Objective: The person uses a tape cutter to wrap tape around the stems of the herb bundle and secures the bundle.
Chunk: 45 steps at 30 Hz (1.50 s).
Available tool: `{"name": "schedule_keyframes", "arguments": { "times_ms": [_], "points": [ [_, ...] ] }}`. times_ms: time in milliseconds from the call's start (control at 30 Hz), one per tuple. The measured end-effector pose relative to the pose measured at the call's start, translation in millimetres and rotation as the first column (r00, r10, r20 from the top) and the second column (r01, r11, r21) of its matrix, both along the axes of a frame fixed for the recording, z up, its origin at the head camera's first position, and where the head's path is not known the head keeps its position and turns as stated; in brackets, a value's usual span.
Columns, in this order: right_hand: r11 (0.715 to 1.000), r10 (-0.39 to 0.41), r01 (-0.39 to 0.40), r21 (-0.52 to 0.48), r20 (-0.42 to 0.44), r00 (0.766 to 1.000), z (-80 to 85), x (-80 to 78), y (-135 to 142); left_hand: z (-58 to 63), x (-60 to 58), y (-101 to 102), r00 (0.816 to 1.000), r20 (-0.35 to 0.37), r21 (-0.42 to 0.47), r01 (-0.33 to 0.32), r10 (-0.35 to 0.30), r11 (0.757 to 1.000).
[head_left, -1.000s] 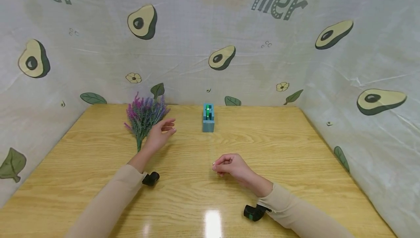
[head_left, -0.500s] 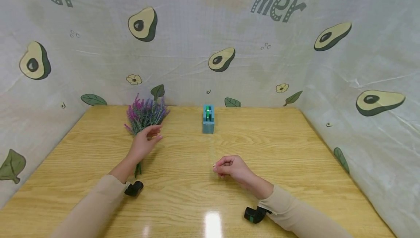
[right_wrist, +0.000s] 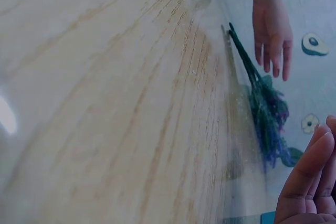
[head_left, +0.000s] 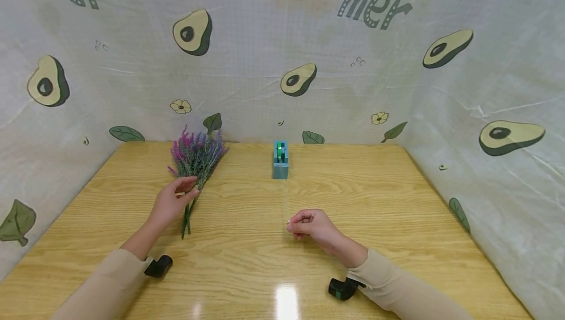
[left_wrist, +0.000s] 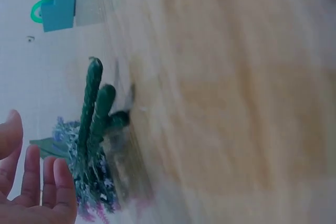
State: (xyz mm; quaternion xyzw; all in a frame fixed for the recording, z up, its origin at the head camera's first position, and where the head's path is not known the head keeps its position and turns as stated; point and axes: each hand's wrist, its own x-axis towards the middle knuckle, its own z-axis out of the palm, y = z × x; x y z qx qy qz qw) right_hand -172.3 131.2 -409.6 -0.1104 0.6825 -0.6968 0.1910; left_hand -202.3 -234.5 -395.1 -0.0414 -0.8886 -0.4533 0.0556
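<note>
A bunch of purple and pink artificial lavender (head_left: 194, 151) lies on the table's far left, its green stems (left_wrist: 94, 103) towards me. Over those stems my left hand (head_left: 174, 197) hovers, fingers loosely bent and thumb apart; the left wrist view shows nothing in its grasp (left_wrist: 39, 192). Near the middle, my right hand (head_left: 315, 224) pinches the end of a faint clear strip of tape (head_left: 285, 200). That strip runs back to a blue tape dispenser (head_left: 280, 170) with a green core. In the right wrist view the right fingertips (right_wrist: 315, 150) meet at the frame's edge; the tape is not discernible there.
The wooden table (head_left: 375, 187) meets a pale avocado-print cloth (head_left: 247, 40) at the back and sides. A black wrist camera (head_left: 160, 266) sits at the left sleeve, another black camera (head_left: 344, 289) at the right one. Light glares on the front of the table.
My left hand has drawn back left and towards me, from beside the lavender flowers to over its stems. The right hand stays nearly still with the tape end.
</note>
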Motion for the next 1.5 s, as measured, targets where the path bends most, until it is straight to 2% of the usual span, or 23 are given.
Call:
{"name": "schedule_keyframes", "arguments": {
  "times_ms": [167,433,633,800,933,1033,1333,1500],
  "points": [
    [1.000,-0.002,0.002,0.000,0.000,1.000,-0.1,-0.4,-0.6,0.2,8.0,-9.5,0.999,0.043,-0.025,-0.029,0.030,0.999],
    [1.000,-0.002,0.002,0.006,0.002,1.000,0.1,-0.1,-0.5,-4.0,13.9,-23.1,0.987,0.158,-0.016,-0.013,0.015,1.000],
    [1.000,0.011,-0.011,0.002,0.008,1.000,-0.2,0.6,0.2,-7.3,14.9,-29.0,0.954,0.294,0.031,0.048,-0.055,0.998],
    [1.000,0.005,-0.005,-0.003,0.012,1.000,-1.4,0.4,0.3,-8.1,14.4,-28.6,0.932,0.351,0.040,0.079,-0.089,0.996],
    [1.000,-0.003,0.003,-0.006,0.016,1.000,-1.6,0.7,0.2,-6.7,12.4,-24.7,0.925,0.376,-0.030,0.070,-0.054,0.997],
    [1.000,-0.005,0.005,-0.004,0.019,1.000,-1.8,0.5,0.0,-5.1,11.7,-21.5,0.922,0.386,-0.049,0.058,-0.035,0.997],
    [1.000,-0.003,0.003,-0.010,0.016,1.000,-2.5,0.8,0.0,-4.3,12.6,-15.9,0.916,0.396,0.052,0.053,-0.069,0.997],
    [1.000,0.001,0.000,-0.010,0.019,1.000,-2.5,1.2,-0.2,-5.7,10.2,-11.9,0.926,0.376,0.021,0.026,-0.032,0.999]
  ]
}}
